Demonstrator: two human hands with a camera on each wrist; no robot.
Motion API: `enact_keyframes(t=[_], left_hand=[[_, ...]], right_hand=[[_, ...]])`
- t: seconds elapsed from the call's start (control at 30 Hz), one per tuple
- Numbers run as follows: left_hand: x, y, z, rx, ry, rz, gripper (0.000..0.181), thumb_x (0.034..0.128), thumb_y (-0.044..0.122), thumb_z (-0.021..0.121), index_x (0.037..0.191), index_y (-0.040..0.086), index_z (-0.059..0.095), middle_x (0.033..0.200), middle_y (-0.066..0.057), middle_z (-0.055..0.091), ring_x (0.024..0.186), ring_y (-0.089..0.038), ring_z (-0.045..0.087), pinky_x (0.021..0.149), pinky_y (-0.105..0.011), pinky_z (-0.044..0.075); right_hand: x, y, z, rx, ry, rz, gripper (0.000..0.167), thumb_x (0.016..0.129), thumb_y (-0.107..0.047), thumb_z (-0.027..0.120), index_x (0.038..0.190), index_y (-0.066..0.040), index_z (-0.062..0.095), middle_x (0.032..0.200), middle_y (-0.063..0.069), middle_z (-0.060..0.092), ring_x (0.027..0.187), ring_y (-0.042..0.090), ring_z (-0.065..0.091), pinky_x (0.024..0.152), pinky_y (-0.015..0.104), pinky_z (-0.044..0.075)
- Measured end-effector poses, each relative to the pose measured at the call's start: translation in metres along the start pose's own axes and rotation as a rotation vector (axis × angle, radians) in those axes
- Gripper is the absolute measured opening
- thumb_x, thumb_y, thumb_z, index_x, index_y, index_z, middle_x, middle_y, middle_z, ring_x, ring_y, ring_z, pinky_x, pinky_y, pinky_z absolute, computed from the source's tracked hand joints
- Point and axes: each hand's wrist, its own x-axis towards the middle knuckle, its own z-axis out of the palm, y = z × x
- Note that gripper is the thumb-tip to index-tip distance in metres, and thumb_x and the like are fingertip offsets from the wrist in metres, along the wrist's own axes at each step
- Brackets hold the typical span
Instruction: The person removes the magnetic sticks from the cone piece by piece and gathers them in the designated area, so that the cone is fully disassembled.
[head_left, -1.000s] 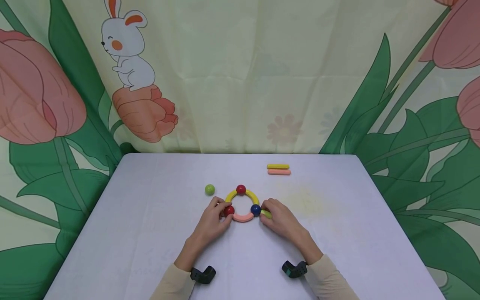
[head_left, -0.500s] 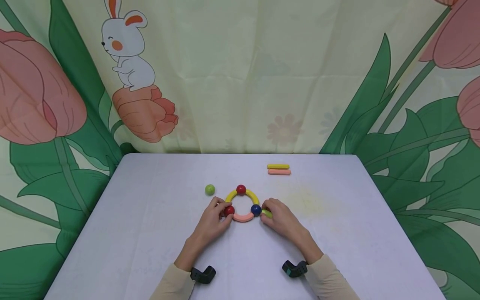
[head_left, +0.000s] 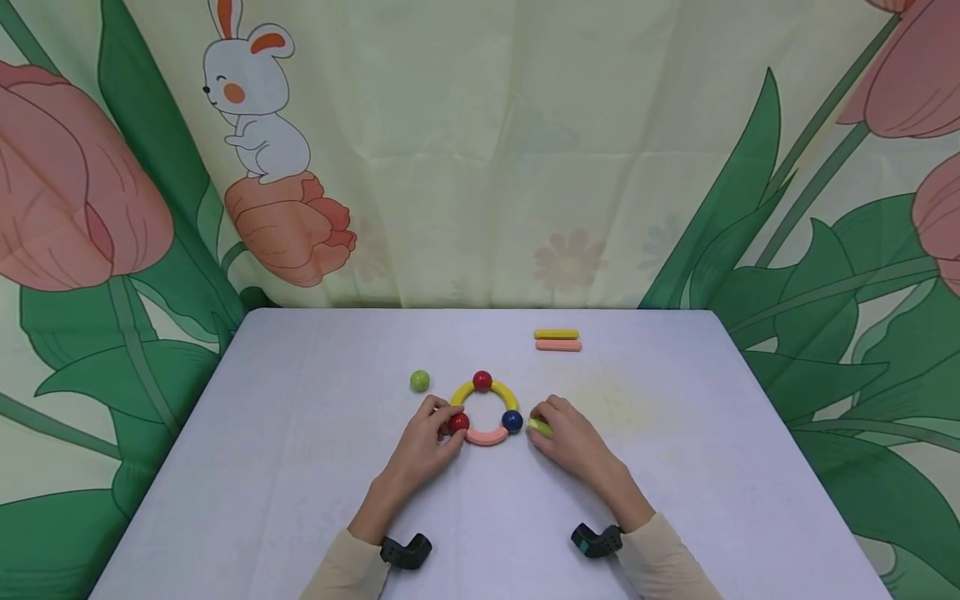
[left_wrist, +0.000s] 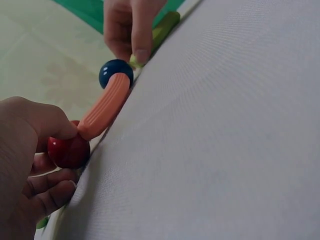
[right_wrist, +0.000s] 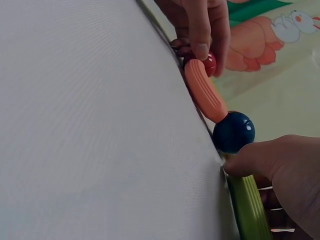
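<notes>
A ring of balls and curved sticks lies on the table: a far red ball [head_left: 482,381], yellow curved sticks [head_left: 507,393] on either side, a blue ball [head_left: 512,421] at right and a pink curved stick [head_left: 487,437] at the near side. My left hand [head_left: 422,443] grips the near-left red ball [left_wrist: 69,151] with thumb and fingers, touching the pink stick's end. My right hand [head_left: 573,446] pinches a ribbed green stick [right_wrist: 248,207], just right of the blue ball with a small gap. The fingers partly cover the green stick.
A green ball [head_left: 420,381] lies behind the left hand. Toward the back, a yellow stick [head_left: 556,334] and a pink stick [head_left: 558,345] lie side by side. The white table [head_left: 300,375] ends at a printed curtain [head_left: 465,167].
My right hand has shifted slightly right with the green stick, whose end now stands apart from the blue ball. The left hand and the ring have stayed put.
</notes>
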Motion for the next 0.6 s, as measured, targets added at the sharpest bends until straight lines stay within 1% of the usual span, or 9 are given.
enact_keyframes(t=[0.1, 0.2, 0.47, 0.6], left_hand=[[0.000, 0.000, 0.000, -0.001, 0.002, 0.002, 0.036, 0.0872, 0.019, 0.076, 0.121, 0.008, 0.071, 0.108, 0.000, 0.056, 0.086, -0.008, 0.054, 0.073, -0.018, 0.053], [0.000, 0.000, 0.001, 0.000, 0.004, 0.002, 0.036, 0.0872, 0.020, 0.076, 0.121, 0.009, 0.071, 0.108, 0.001, 0.055, 0.085, -0.008, 0.053, 0.073, -0.018, 0.052], [0.000, 0.000, 0.001, 0.006, 0.005, 0.004, 0.036, 0.0871, 0.020, 0.077, 0.121, 0.008, 0.071, 0.108, 0.000, 0.055, 0.086, -0.008, 0.053, 0.073, -0.018, 0.053], [0.000, 0.000, 0.001, 0.009, 0.008, 0.001, 0.036, 0.0870, 0.020, 0.077, 0.121, 0.009, 0.071, 0.109, 0.000, 0.056, 0.086, -0.008, 0.053, 0.073, -0.018, 0.053]], right_hand=[[-0.003, 0.003, -0.002, -0.005, 0.002, -0.002, 0.024, 0.088, -0.023, 0.075, 0.108, -0.010, 0.070, 0.098, -0.001, 0.061, 0.088, 0.011, 0.053, 0.084, 0.033, 0.055], [-0.006, 0.006, -0.003, -0.015, 0.009, -0.007, 0.024, 0.087, -0.021, 0.076, 0.108, -0.010, 0.069, 0.098, -0.001, 0.061, 0.088, 0.011, 0.053, 0.082, 0.034, 0.055], [-0.014, 0.013, -0.005, -0.037, 0.003, 0.015, 0.026, 0.087, -0.020, 0.076, 0.110, -0.009, 0.069, 0.100, 0.000, 0.061, 0.088, 0.011, 0.054, 0.083, 0.033, 0.055], [-0.016, 0.016, -0.006, -0.041, 0.004, 0.004, 0.026, 0.087, -0.018, 0.076, 0.111, -0.009, 0.069, 0.100, 0.000, 0.062, 0.088, 0.011, 0.054, 0.084, 0.033, 0.055]])
